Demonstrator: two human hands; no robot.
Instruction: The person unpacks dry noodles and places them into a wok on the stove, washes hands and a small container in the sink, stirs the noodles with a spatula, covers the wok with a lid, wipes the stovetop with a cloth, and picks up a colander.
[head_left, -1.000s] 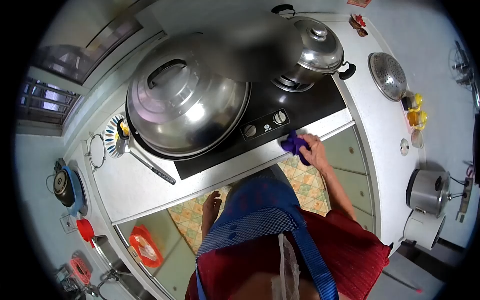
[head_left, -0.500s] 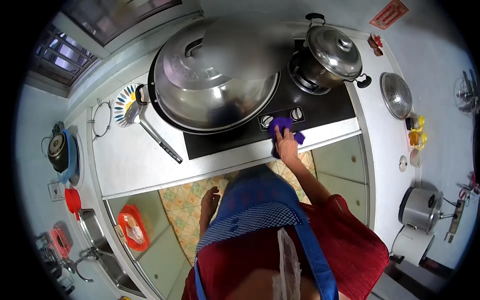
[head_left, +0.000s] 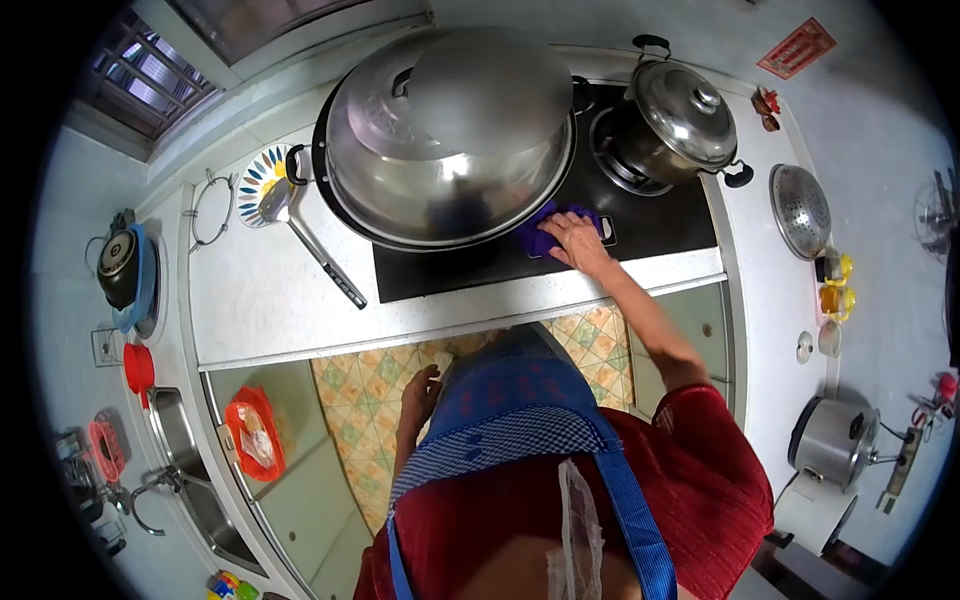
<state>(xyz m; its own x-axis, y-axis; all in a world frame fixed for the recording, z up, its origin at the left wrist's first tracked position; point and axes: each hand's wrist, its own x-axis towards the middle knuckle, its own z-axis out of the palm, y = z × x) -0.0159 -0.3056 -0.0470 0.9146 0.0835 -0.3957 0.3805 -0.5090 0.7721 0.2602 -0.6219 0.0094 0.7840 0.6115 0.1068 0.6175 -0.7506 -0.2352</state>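
Observation:
My right hand (head_left: 578, 243) presses a purple cloth (head_left: 537, 230) onto the black cooktop (head_left: 450, 273), over the control knobs. Its fingers cover part of the cloth, and one knob (head_left: 606, 230) shows at their right. Just behind the cloth sits a wide wok with a large domed steel lid (head_left: 460, 195); a grey blur hides the lid's upper right. My left hand (head_left: 420, 392) hangs beside the blue apron (head_left: 510, 400), below the counter edge, its fingers loosely bent and apart with nothing seen in them.
A lidded steel pot (head_left: 675, 125) stands on the right burner. On the left counter, a spatula (head_left: 325, 262) rests with its head on a patterned plate (head_left: 255, 185), near a wire ring (head_left: 210, 208). A steel colander (head_left: 800, 212) lies at right. An orange bin (head_left: 255, 435) hangs on the left cabinet.
My right hand has moved with the purple cloth from the cooktop's front edge up and left onto the knobs, and the arm reaches further out. The view has shifted slightly.

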